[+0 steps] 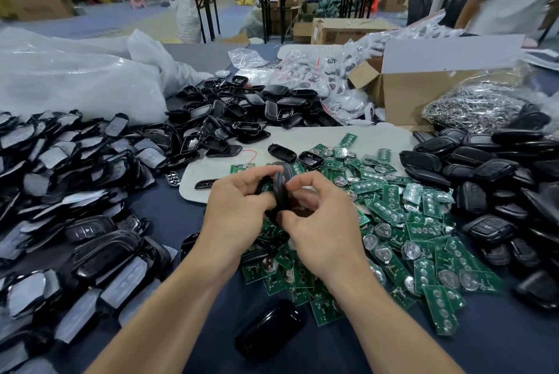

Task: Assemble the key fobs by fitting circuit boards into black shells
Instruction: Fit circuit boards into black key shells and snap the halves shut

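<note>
Black plastic of one shell [279, 193] is held up between both hands. From here I think the main danger is a bad fit: if a circuit board sits crooked inside when the fingers squeeze, the board may bend or the small clips of the shell may break. Whether a board is already inside I cannot tell, because the fingers cover most of the shell; a little green seems to show near the left fingertips. A second danger is a slip, since the grip is mostly on the edges. A dropped shell would fall into the heap of green circuit boards [423, 222] just below and could get mixed with the loose parts there. The left hand [239, 207] grips the shell from its left side with curled fingers and thumb. The right hand [322, 222] pinches it from the right side, thumb low and fingers over the top. The shell stands on its edge between them, touching both, above the near side of the board heap and apart from the shell piles [484, 168] at the sides of the blue-covered table [499, 343].
</note>
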